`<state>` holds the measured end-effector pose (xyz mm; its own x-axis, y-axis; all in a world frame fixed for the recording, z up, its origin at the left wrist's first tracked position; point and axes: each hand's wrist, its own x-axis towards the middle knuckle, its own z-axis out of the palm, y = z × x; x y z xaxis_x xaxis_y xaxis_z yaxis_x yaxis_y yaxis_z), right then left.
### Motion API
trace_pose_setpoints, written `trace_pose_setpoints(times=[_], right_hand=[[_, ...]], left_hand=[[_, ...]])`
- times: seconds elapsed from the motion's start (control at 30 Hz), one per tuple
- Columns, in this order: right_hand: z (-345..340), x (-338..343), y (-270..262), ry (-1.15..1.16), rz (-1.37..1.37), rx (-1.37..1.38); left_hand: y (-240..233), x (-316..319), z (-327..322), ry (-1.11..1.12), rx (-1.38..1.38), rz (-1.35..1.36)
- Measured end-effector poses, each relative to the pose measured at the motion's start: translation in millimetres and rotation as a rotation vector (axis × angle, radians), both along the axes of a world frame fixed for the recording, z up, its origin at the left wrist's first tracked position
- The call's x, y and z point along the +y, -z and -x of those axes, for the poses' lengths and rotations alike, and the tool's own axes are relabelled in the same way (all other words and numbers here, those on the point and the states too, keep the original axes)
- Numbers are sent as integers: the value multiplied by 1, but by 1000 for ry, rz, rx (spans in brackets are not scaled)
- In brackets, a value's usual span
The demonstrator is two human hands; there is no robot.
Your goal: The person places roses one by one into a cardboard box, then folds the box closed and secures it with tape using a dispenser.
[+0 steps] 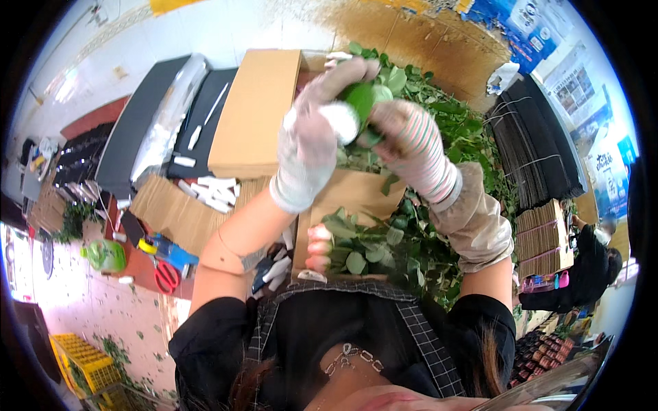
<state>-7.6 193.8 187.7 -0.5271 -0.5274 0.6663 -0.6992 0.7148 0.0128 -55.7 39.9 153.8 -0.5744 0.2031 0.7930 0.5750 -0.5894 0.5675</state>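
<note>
My left hand (312,136), in a pale knit glove, curls around a rounded white piece (339,123), too blurred to tell whether it is a sleeve or a bloom. Green leaves (360,100) of a stem show beside it, between both hands. My right hand (403,131), in a striped glove with a plastic cuff over the forearm, closes on the leafy stem; its fingertips are blurred. Below the hands, pink roses (320,248) with leafy stems lie on a cardboard sheet (354,192). A heap of cut foliage (452,123) spreads behind and beside my right hand.
Cardboard stacks (254,110), loose white sleeves (211,193) and a plastic roll (169,118) lie to the left. Red scissors (167,277) sit at the table's left edge. Tied black sheets (540,144) stand at right. A person in dark clothes (586,272) is farther right.
</note>
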Motion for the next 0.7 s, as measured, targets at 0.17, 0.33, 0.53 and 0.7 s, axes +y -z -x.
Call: trace_pose_setpoints(times=[0.17,0.33,0.53,0.7], right_hand=[[-9,3,20,143,151,-190],[-18,26,-20,407,-303,294],[-74,44,-3,267,-17,-89],[-82,12,93,393,-136,-605]], left_hand=[[5,-6,6,197,-302,-61],[-11,-47,0,-209,-220,-216],[97,-98,9,-1002,388,615],[147,-63,-67,-52,24,1396]])
